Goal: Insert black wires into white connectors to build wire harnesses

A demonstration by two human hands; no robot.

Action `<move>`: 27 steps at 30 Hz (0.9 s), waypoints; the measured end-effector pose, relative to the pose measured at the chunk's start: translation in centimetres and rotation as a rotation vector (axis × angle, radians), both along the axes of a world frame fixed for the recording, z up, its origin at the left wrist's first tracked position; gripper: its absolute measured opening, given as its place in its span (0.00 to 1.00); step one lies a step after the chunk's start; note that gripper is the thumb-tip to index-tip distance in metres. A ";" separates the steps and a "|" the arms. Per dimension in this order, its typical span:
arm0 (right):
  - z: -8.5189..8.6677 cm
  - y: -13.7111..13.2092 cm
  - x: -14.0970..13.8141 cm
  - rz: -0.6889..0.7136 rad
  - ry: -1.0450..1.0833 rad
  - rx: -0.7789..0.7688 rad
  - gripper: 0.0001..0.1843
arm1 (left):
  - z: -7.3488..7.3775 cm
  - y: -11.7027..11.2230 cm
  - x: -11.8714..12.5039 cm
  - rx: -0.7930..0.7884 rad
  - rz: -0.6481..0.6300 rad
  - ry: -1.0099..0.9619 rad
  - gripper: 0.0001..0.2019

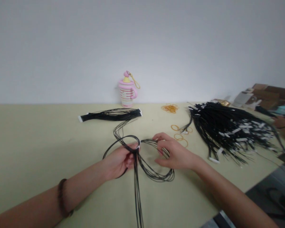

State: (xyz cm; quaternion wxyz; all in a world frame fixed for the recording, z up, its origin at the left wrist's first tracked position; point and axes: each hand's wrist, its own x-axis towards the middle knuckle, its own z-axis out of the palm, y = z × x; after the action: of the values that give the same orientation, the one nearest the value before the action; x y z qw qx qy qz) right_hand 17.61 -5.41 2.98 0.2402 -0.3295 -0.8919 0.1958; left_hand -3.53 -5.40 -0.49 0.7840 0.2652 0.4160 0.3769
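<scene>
A black wire harness (156,178) hangs in loops between my hands at the middle of the table, some strands running down toward me. My left hand (120,161) pinches the bunched wires beside a small white piece, perhaps a connector. Curled round the right-hand loop is my right hand (174,152), thumb and index finger apart and the other fingers at the wires. Just behind my hands lies another black wire bundle (111,114) with white connectors at its ends; some strands trail from near it to the held harness.
Loose yellow rubber bands (178,136) lie right of my hands, with a heap of rubber bands (170,108) behind. A large pile of black wire harnesses (228,126) covers the right side. A pink striped cup (127,93) stands by the wall. Another person's hand (283,122) shows far right.
</scene>
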 end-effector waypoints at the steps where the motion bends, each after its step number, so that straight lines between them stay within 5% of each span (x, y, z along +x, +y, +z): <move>1: -0.1 0.2 0.2 -0.017 0.010 -0.042 0.12 | 0.0 0.1 -0.1 0.005 0.012 -0.028 0.07; 8: -1.7 1.8 0.3 0.047 0.436 -0.782 0.46 | 0.3 0.8 -0.8 0.047 0.090 -0.177 0.07; 10: -1.9 2.3 0.4 0.059 0.519 -0.871 0.45 | 0.6 0.8 -1.1 0.064 0.088 -0.237 0.07; 12: -2.0 2.7 0.6 0.121 0.474 -0.946 0.35 | 0.9 0.7 -1.3 0.072 0.074 -0.284 0.06; 17: -2.4 3.3 0.8 0.119 0.315 -0.939 0.13 | 1.8 -0.4 -1.6 0.095 -0.112 -0.280 0.07; 22: -3.0 3.3 0.3 0.013 0.421 -0.866 0.11 | 2.0 -1.7 -1.4 0.145 -0.370 -0.143 0.08; 27: -3.7 3.4 -0.3 -0.080 0.583 -0.866 0.12 | 1.2 -2.1 -0.8 0.098 -0.445 0.111 0.11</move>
State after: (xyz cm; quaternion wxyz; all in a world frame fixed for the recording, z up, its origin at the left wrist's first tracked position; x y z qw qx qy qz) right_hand 17.26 -1.97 -0.72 0.3274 -0.3642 -0.6122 0.6208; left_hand -4.36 -7.52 0.67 0.8098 0.4085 0.3709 0.1996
